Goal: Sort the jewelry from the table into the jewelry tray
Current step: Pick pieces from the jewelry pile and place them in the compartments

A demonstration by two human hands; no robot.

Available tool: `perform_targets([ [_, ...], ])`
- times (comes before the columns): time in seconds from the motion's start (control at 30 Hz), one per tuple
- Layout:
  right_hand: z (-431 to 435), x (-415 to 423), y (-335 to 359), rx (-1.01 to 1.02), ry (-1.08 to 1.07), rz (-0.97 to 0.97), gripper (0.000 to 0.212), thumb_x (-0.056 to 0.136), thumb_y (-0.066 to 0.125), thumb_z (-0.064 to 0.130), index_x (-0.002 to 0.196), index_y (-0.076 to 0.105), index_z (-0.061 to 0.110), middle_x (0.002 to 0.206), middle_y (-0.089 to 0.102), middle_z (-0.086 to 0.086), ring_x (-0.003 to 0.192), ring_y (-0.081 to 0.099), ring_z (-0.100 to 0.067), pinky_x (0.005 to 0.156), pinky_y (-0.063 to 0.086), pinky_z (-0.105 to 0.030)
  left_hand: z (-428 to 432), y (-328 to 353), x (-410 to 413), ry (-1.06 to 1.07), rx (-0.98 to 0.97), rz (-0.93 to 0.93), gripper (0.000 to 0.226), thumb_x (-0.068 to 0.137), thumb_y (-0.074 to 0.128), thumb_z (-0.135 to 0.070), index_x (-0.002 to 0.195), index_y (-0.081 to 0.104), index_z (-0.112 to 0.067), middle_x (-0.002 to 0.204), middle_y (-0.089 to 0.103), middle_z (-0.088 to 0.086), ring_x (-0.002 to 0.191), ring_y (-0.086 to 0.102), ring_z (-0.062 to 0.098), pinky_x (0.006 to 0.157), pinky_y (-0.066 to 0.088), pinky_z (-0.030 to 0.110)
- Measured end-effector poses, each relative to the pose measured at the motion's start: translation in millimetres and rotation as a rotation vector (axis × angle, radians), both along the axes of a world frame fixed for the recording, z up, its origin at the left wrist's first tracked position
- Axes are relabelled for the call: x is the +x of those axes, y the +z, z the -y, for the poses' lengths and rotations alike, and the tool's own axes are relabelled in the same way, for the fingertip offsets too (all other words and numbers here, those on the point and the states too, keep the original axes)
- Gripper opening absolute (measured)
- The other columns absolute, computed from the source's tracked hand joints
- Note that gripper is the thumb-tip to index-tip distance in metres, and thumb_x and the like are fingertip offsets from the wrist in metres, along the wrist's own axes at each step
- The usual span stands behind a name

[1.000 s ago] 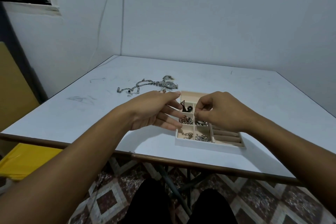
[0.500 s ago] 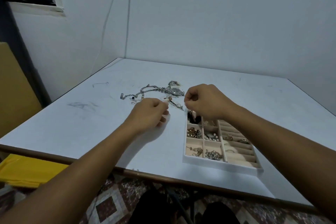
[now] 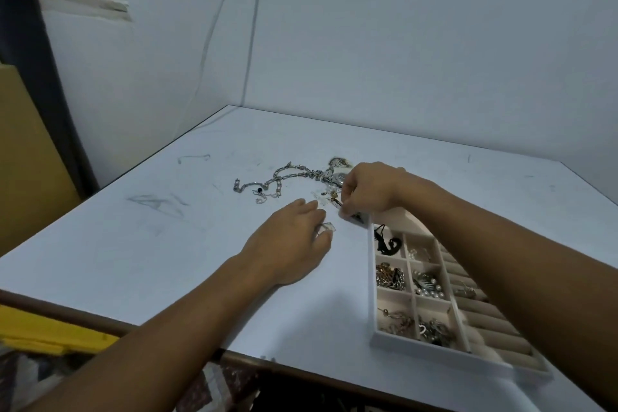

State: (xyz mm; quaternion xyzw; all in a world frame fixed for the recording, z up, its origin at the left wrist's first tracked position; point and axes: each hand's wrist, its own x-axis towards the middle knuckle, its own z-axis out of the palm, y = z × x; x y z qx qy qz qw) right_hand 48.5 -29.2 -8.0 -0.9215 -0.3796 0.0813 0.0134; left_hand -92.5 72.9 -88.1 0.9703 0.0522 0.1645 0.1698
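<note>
The white jewelry tray [image 3: 370, 281] lies at the table's front right, its small compartments holding chains, pearls and a black cord. Loose jewelry [image 3: 329, 196] is scattered just beyond the tray's far left corner, next to a silver chain [image 3: 284, 176] and a watch [image 3: 335, 174]. My right hand [image 3: 369, 191] hovers over those small pieces, with its fingertips pinching a thin dark and gold piece [image 3: 344, 209]. Left of the tray, my left hand [image 3: 291, 241] rests low on the table and pinches a small clear piece [image 3: 327, 227].
The white table [image 3: 167, 244] has walls behind it and to its left. The front edge [image 3: 100, 321] is close to me. A yellow object [image 3: 50, 333] sits below that edge at left, and a brown board [image 3: 26, 160] leans at far left.
Both hands left the tray and moved to the loose pieces beyond it. My view swung left, so the tray now sits at right. Each hand has pinched up a small piece.
</note>
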Motion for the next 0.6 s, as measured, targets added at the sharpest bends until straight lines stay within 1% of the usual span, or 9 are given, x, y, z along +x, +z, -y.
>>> perform_targets([
  [0.07,2,-1,2,-0.067,0.015,0.007,0.021,0.074,0.073,0.038,0.091,0.068,0.026,0.087,0.069,0.011,0.086,0.054,-0.013,0.091,0.039,-0.041,0,-2,0,0.001,0.007,0.003,0.027,0.094,0.042,-0.033,0.083,0.052,-0.011,0.094,0.057,0.0,0.101,0.047,0.017,0.087,0.041,0.036],
  [0.17,4,-2,-1,-0.025,0.023,0.013,0.01,0.081,0.066,0.024,0.09,0.069,0.023,0.078,0.065,0.014,0.09,0.056,-0.016,0.092,0.039,-0.041,1,-3,1,0.012,0.012,-0.003,0.027,0.094,0.041,-0.033,0.086,0.054,-0.011,0.1,0.06,0.002,0.11,0.047,0.017,0.09,0.041,0.037],
  [0.23,3,-4,-3,-0.001,0.028,0.008,0.01,0.082,0.06,0.018,0.087,0.069,0.02,0.076,0.065,0.012,0.092,0.059,-0.019,0.093,0.041,-0.042,3,-3,1,0.021,0.011,0.008,0.026,0.094,0.041,-0.032,0.085,0.054,-0.011,0.1,0.06,0.002,0.106,0.048,0.017,0.089,0.041,0.037],
  [0.33,4,-1,-6,0.012,0.025,-0.022,0.011,0.079,0.059,0.014,0.084,0.068,0.016,0.083,0.07,0.002,0.091,0.061,-0.022,0.093,0.044,-0.046,4,-1,1,0.024,0.004,0.024,0.026,0.094,0.041,-0.032,0.079,0.05,-0.012,0.093,0.058,0.003,0.1,0.048,0.017,0.086,0.042,0.038],
  [0.43,4,4,-11,0.006,0.04,-0.047,0.015,0.077,0.062,0.013,0.089,0.07,0.01,0.088,0.072,-0.003,0.081,0.06,-0.021,0.093,0.047,-0.049,4,-1,0,0.032,0.003,0.021,0.027,0.094,0.04,-0.032,0.079,0.05,-0.012,0.096,0.059,0.003,0.104,0.049,0.017,0.087,0.042,0.038],
  [0.5,4,5,-13,0.002,0.057,-0.066,0.014,0.075,0.064,0.012,0.086,0.072,0.01,0.081,0.071,0.0,0.073,0.056,-0.017,0.091,0.048,-0.049,4,-1,-1,0.032,-0.006,0.01,0.027,0.093,0.04,-0.033,0.079,0.05,-0.012,0.095,0.058,0.002,0.103,0.048,0.017,0.087,0.043,0.038],
  [0.57,5,5,-12,0.001,0.069,-0.07,0.009,0.073,0.064,0.011,0.08,0.071,0.011,0.071,0.067,0.004,0.067,0.054,-0.013,0.088,0.05,-0.048,5,2,-2,0.027,-0.013,0.005,0.027,0.093,0.04,-0.032,0.076,0.047,-0.012,0.087,0.054,-0.001,0.095,0.046,0.017,0.084,0.043,0.038],
  [0.6,6,4,-11,0.007,0.073,-0.072,0.007,0.073,0.064,0.012,0.077,0.07,0.012,0.068,0.064,0.005,0.065,0.053,-0.011,0.087,0.05,-0.047,5,3,-3,0.029,-0.023,-0.004,0.027,0.093,0.041,-0.031,0.076,0.047,-0.011,0.087,0.054,0.0,0.094,0.046,0.017,0.083,0.043,0.038],
])
